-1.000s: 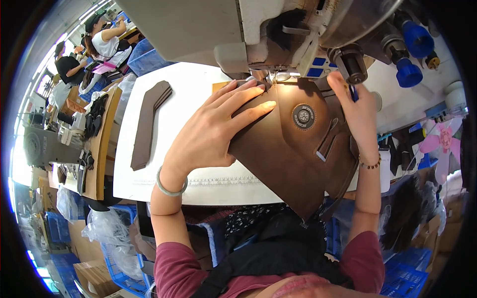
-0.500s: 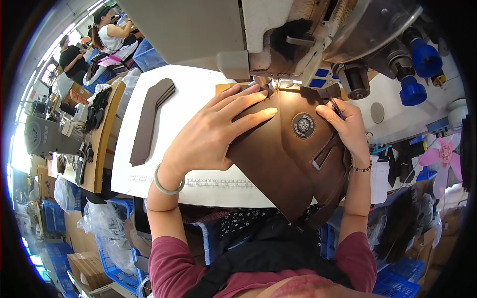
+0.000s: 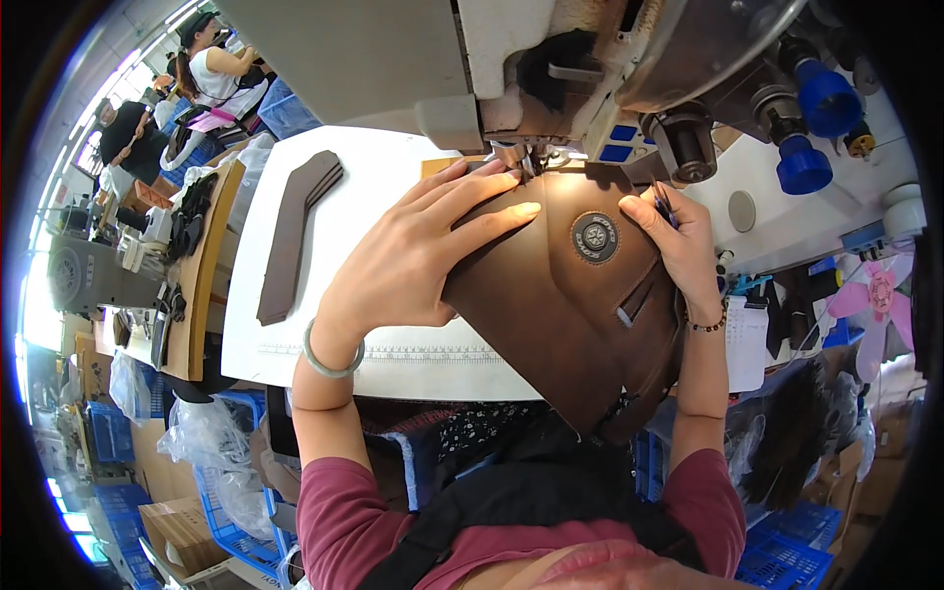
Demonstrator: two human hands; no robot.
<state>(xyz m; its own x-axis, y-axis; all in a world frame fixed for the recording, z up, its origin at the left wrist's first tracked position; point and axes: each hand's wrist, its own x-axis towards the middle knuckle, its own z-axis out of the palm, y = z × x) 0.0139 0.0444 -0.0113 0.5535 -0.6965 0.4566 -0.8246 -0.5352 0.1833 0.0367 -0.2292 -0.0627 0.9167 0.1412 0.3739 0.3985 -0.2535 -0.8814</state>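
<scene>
A brown leather panel (image 3: 551,295) lies under the head of a sewing machine (image 3: 536,128), its far edge at the lit needle area. It bears a round dark badge (image 3: 596,238) and a stitched slit, and its near end hangs past the table edge. My left hand (image 3: 418,246) rests on the panel's left part, fingers stretched out close to the needle. My right hand (image 3: 678,236) grips the panel's right edge, thumb on top and other fingers partly hidden. A slim dark pointed tool (image 3: 664,204) is tucked in that hand too; its exact kind is unclear.
Stacked brown strips (image 3: 295,241) lie at left on the white table (image 3: 393,369), which has a ruler marking (image 3: 423,354) along its front. Blue-capped knobs (image 3: 806,165) jut from the machine at right. A pink fan (image 3: 878,295) stands beyond. Two people work at back left.
The panel and both hands have shifted slightly left and toward the machine; the view has shifted a little too. My left fingers stay spread on the leather, and my right hand keeps its grip.
</scene>
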